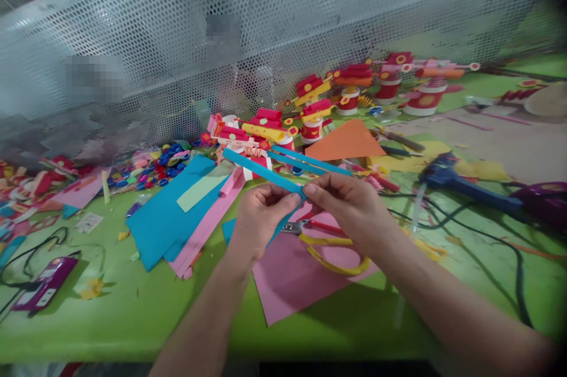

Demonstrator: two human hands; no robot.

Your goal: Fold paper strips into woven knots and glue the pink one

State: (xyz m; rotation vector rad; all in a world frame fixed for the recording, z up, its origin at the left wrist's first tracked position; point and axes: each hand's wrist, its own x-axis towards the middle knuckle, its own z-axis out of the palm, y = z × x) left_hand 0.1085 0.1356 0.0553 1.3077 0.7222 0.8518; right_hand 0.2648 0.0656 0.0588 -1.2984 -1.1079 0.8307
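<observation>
A narrow blue paper strip (261,171) is stretched between my two hands above the table. My left hand (261,214) pinches it near its right end, thumb on top. My right hand (349,202) pinches the strip's tip, its fingers close to the left thumb. Under my hands lie scissors with yellow handles (339,270), partly covered by the right hand, on a pink paper sheet (287,288). More blue strips (310,163) show just behind my right hand. Left of my hands are blue sheets (163,229) with a pale green strip (204,188) and pink strips (208,223).
Red, yellow and white paper models (310,123) stand along the back by a perforated metal screen (168,28). On the right lie a blue glue gun (469,188) and dark cables (518,270). A purple power strip (46,285) sits at the left; an orange sheet (345,142) lies behind.
</observation>
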